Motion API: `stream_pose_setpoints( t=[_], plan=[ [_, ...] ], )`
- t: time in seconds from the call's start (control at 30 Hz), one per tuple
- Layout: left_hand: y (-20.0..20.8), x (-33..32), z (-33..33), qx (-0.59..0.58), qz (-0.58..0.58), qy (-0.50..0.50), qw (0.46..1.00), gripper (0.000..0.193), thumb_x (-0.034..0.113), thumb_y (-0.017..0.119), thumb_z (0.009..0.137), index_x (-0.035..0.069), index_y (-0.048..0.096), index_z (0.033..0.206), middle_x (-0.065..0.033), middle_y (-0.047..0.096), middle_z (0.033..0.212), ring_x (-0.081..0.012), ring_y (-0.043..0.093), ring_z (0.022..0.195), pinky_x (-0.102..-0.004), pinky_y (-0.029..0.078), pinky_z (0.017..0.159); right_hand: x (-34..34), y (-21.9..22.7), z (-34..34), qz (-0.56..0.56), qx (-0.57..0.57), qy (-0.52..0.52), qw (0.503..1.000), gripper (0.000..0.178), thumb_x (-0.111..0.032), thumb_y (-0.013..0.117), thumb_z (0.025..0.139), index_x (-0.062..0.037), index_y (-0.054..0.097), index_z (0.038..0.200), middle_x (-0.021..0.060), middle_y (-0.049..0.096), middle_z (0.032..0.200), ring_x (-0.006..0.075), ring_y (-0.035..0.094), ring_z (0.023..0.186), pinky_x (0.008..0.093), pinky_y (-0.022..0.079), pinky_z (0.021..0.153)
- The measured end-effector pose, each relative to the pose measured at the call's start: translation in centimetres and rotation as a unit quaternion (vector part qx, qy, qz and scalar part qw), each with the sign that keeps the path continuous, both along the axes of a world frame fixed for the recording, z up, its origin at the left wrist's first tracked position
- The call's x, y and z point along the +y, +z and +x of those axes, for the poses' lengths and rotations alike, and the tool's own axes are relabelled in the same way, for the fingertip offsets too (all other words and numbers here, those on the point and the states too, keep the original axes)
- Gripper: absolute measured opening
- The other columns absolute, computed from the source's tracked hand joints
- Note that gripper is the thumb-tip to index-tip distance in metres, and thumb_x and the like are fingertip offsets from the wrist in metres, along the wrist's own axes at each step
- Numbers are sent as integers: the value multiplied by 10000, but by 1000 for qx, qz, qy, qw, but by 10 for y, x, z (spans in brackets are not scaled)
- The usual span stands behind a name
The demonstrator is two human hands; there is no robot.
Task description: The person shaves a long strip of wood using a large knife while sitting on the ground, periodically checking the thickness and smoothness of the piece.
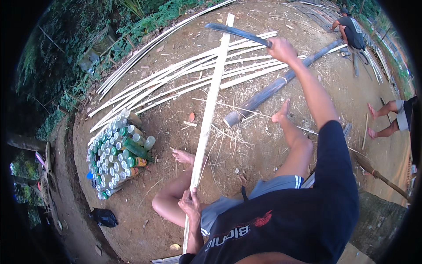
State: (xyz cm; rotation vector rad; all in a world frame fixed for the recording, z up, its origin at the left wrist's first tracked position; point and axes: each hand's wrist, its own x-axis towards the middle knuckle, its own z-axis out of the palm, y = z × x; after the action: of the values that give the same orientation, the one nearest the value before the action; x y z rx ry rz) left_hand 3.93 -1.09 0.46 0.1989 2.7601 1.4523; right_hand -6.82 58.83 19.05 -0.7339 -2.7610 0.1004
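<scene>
My left hand (190,204) is closed round a long pale bamboo strip (212,99), near the strip's lower end by my lap. The strip slants up and away from me, its far end above the ground at the top. Raised at the upper right, my right hand (283,50) grips a machete (239,33) by its handle. Its dark, curved blade points left and crosses the strip close to the far end in the view. I cannot tell whether the blade touches the strip. My bare legs are bent on either side of the strip.
Several split bamboo strips (176,79) lie across the ground ahead, beside a thick dark bamboo pole (257,100). Bundled bottles and jars (116,152) stand at left, near a black plastic bag (104,217). One person (351,31) crouches far right; another person's legs (389,119) show nearer.
</scene>
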Motion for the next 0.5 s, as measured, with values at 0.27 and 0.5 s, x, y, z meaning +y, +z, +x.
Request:
stream_pose_setpoints(
  t=[0.27, 0.5],
  plan=[
    [-5, -12, 3, -7, -35, -25, 999, 433, 334, 600, 951, -33, 596, 722, -34, 491, 503, -85, 466, 487, -281, 378, 457, 62, 6, -22, 82, 22, -68, 994, 259, -283, 562, 819, -84, 694, 919, 138, 708, 800, 329, 691, 775, 452, 530, 721],
    [18, -4, -13, -93, -16, -78, 992, 352, 243, 593, 920, -40, 617, 713, -122, 508, 503, -149, 511, 472, -347, 419, 478, 2, -77, 67, -479, 268, -81, 832, 222, -260, 646, 845, -111, 582, 693, 16, 541, 566, 118, 494, 428, 318, 342, 392]
  ],
)
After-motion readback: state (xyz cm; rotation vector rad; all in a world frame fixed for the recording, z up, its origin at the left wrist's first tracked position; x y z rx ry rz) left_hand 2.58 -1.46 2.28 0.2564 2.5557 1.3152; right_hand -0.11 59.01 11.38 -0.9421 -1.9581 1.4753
